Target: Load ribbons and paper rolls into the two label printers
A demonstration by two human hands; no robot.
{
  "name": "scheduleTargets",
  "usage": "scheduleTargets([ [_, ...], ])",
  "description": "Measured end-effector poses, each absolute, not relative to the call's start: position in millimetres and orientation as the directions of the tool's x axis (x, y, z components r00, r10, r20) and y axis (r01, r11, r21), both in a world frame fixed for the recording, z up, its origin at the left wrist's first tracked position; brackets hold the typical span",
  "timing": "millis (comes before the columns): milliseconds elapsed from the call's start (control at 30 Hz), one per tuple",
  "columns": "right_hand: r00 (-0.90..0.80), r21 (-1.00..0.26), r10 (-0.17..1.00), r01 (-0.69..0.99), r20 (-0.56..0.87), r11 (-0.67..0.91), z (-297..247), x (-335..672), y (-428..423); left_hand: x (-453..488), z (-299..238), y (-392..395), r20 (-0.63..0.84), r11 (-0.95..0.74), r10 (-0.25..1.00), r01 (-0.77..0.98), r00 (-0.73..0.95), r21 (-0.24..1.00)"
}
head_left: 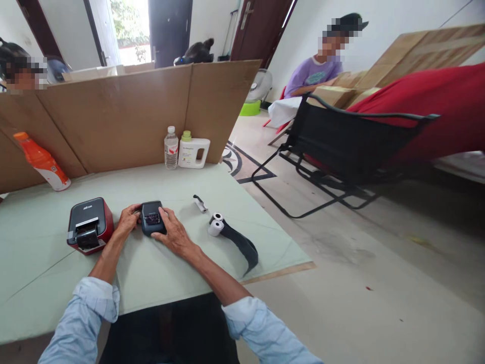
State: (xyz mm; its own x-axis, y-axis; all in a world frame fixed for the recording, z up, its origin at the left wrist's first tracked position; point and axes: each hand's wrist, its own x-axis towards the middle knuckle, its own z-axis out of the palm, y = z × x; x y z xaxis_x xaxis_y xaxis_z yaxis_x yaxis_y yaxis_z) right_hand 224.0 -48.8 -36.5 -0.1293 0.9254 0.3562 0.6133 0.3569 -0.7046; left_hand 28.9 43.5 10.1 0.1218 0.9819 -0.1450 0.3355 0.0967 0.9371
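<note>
Both my hands hold a small dark grey device point(152, 217) lying on the pale green table point(45, 263). My left hand point(127, 221) grips its left side with curled fingers. My right hand point(175, 233) rests over its right edge, fingers bent around it. A red and black printer point(90, 224) stands just left of my left hand. Two white paper rolls point(215, 224) with a black strap point(242, 246) lie to the right of my right hand. A small black and white piece point(200, 203) lies beyond them.
A cardboard screen point(125, 116) stands along the table's back. In front of it are a water bottle point(171, 148), a white jug point(193, 151) and an orange bottle point(42, 162). A black folding chair point(341, 146) stands on the floor at right. People sit behind.
</note>
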Motion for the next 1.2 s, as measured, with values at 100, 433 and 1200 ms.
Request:
scheduleTargets([
  [100,-0.128,-0.697,0.924,0.622,0.36,0.357,-39.5,222.8,-44.3,28.2,8.7,44.1,-0.152,0.109,0.98,0.289,0.13,0.951],
  [433,-0.109,-0.665,0.908,0.646,0.405,0.374,-50.3,221.1,-46.6,26.3,6.2,46.6,-0.185,0.158,0.966,0.156,0.179,0.975],
  [1200,-0.123,-0.656,0.906,0.652,0.405,0.381,-54.6,222.5,-46.3,23.3,3.1,46.8,-0.17,0.136,0.957,0.155,0.236,0.978],
])
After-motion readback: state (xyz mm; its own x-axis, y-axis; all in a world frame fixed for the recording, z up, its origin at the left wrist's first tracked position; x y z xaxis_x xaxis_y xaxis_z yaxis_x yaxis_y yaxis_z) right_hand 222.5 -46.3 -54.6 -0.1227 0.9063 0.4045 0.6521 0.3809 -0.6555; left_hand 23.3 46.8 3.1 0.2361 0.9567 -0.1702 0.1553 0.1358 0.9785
